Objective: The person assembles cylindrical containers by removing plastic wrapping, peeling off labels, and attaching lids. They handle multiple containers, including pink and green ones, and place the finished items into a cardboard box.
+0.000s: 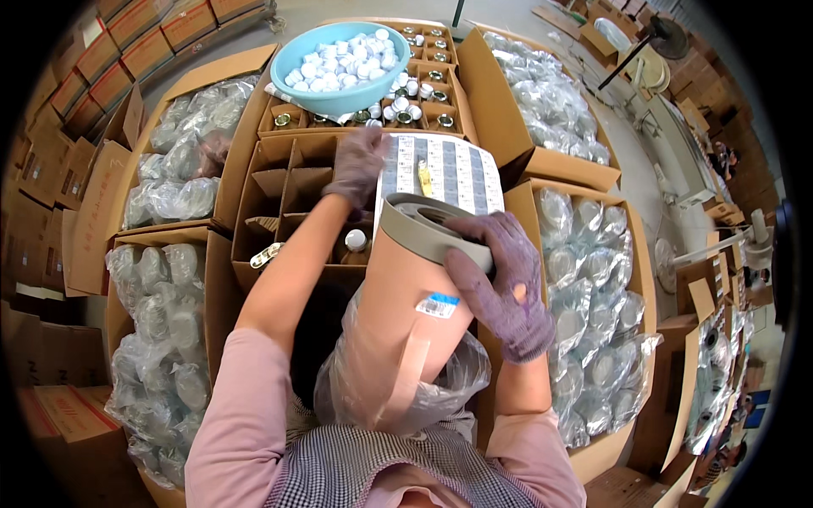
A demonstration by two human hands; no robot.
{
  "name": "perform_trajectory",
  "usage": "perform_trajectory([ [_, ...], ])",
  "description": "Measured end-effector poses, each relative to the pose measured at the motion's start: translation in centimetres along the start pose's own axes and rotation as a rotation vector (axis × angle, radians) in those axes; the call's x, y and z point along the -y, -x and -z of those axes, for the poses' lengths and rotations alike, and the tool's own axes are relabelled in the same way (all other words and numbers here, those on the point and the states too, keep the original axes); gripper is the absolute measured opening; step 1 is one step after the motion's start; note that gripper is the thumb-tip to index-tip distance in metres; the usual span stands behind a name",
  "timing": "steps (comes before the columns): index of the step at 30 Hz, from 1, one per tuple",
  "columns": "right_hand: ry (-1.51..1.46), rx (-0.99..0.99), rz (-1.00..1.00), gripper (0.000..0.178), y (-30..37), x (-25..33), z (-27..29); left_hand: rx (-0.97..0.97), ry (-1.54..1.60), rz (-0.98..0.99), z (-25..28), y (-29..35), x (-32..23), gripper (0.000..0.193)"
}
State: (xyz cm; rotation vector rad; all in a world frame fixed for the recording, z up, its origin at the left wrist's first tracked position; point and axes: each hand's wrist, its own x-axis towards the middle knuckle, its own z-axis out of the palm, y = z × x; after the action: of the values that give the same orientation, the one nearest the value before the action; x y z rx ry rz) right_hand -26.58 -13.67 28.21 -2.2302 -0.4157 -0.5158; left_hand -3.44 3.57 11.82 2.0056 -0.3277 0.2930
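Observation:
A large pink cup-shaped vessel (406, 313) with a grey rim and a barcode sticker leans in front of me, its lower part in a clear plastic bag (339, 389). My gloved right hand (506, 284) wraps round its grey rim, thumb outside and fingers over the top. Behind the rim lies a sheet of grey and white labels (466, 173) bearing a small yellow strip (424, 178). My gloved left hand (360, 159) has its fingers closed at the sheet's left edge. A bottle with a white cap (356, 240) stands in the divided carton (279, 199) below that hand.
A blue basin (288, 51) of white caps rests on a divided carton (453, 102) of bottles at the back. Cartons of plastic-wrapped glassware (161, 339) flank me on the left, with more wrapped glassware (584, 313) on the right. Stacked boxes (135, 51) stand far left.

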Motion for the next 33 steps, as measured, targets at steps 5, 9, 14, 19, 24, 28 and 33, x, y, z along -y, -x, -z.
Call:
perform_trajectory([
  [5, 0.062, -0.024, 0.248, 0.021, -0.8, 0.8, -0.8, -0.138, 0.087, -0.176, 13.6, 13.1, -17.8, 0.013],
  [9, 0.160, -0.043, 0.399, 0.025, -1.1, 0.2, -2.5, -0.001, -0.484, -0.552, 12.7, 18.3, -19.7, 0.036],
  [14, 0.155, -0.058, 0.406, 0.029, -0.6, 0.7, -2.7, -0.027, -0.528, -0.568, 12.0, 18.7, -20.4, 0.026],
  [19, 0.258, -0.124, 0.492, 0.031, -0.4, 0.2, -3.2, 0.045, -0.377, -0.594, 12.0, 18.3, -20.9, 0.017],
  [24, 0.284, -0.142, 0.534, 0.030, -0.4, 0.2, -3.1, 0.121, -0.331, -0.639, 12.7, 18.1, -20.8, 0.015],
  [28, 0.216, -0.116, 0.505, 0.028, -0.1, 0.6, -2.7, 0.138, -0.337, -0.815, 13.1, 18.0, -20.1, 0.020],
  [33, 0.244, -0.108, 0.508, 0.025, -0.2, 0.7, -2.8, 0.201, -0.252, -0.879, 13.4, 17.2, -19.2, 0.021],
])
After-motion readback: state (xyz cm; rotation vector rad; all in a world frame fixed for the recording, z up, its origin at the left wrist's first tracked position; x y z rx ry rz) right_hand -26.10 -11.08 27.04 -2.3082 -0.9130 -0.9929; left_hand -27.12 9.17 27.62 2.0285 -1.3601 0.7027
